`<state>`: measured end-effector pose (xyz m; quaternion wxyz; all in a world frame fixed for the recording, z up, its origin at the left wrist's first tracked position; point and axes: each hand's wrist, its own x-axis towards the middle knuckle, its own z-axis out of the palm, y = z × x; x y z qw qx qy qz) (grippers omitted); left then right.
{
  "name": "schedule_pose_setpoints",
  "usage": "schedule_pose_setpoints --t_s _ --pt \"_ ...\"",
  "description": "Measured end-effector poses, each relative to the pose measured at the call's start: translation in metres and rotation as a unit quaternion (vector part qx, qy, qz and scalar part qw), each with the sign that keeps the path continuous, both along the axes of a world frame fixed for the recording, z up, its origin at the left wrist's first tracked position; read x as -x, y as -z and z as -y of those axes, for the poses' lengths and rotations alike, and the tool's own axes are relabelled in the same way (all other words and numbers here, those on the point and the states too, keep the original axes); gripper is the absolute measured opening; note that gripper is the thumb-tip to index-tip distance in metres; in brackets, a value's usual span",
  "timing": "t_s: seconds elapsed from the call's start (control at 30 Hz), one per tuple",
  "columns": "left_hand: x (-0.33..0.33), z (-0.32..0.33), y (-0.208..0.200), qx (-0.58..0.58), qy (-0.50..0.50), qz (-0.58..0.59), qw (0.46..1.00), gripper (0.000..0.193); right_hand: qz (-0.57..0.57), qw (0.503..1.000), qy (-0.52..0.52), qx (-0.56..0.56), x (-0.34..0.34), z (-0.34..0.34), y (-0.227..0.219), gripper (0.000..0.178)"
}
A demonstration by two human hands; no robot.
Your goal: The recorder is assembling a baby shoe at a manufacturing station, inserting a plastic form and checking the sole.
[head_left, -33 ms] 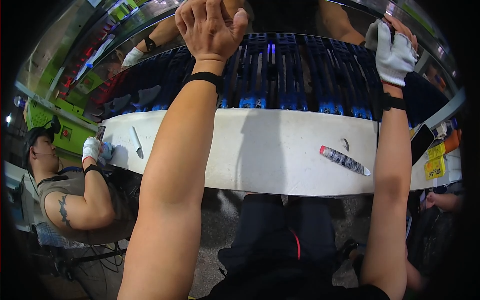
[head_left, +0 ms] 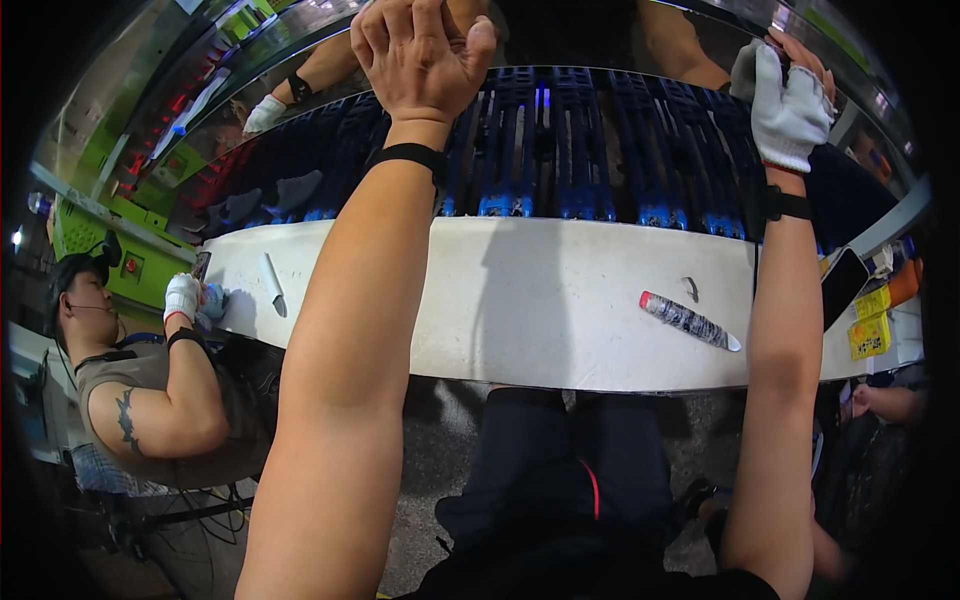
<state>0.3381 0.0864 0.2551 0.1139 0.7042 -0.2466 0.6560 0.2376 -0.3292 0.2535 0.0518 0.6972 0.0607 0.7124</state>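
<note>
My left hand (head_left: 420, 55) is bare and raised at the top, fingers stretched out, palm against a glossy dark panel (head_left: 570, 40) that mirrors arms. My right hand (head_left: 790, 105), in a white glove with bare fingertips, reaches to the same panel at the upper right. Its fingers look extended, though partly blended with their reflection. Neither hand shows a held object. Below them, a tool wrapped in black tape (head_left: 690, 320), with a red end and a pale pointed tip, lies on the white worktop (head_left: 520, 300). A small dark curved scrap (head_left: 691, 289) lies beside it.
Blue-ended dark slats (head_left: 540, 150) run behind the worktop, with grey shoe-shaped pieces (head_left: 285, 192) at left. A white-handled tool (head_left: 271, 284) lies on the left side. A co-worker (head_left: 150, 390) sits at left. Yellow packets (head_left: 870, 325) and a dark flat device (head_left: 845, 285) are at right.
</note>
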Motion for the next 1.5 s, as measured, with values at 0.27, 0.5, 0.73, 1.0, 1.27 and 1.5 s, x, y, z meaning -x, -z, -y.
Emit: schedule_pose_setpoints --t_s 0.27,0.5,0.73,1.0,1.27,1.5 --pt "0.0 -0.003 0.0 -0.003 0.003 -0.004 1.0 0.056 0.001 1.0 -0.001 -0.004 -0.001 -0.002 0.001 0.034" --pt "-0.001 -0.004 0.0 -0.004 0.003 0.0 1.0 0.057 0.0 1.0 0.005 -0.003 0.001 -0.004 -0.002 0.033" --pt "-0.001 -0.003 -0.001 -0.004 0.006 -0.011 1.0 0.056 -0.024 1.0 0.006 0.002 0.003 0.002 -0.001 0.034" --pt "-0.002 -0.002 -0.001 -0.004 0.008 0.009 1.0 0.056 -0.031 0.999 0.001 -0.008 0.001 0.003 0.0 0.032" --pt "0.001 -0.003 -0.003 -0.008 0.009 -0.007 1.0 0.055 0.01 1.0 -0.003 0.015 -0.005 0.004 -0.002 0.031" --pt "0.003 -0.002 -0.001 -0.006 0.018 -0.016 1.0 0.056 0.016 1.0 0.017 0.015 -0.004 0.002 -0.001 0.03"
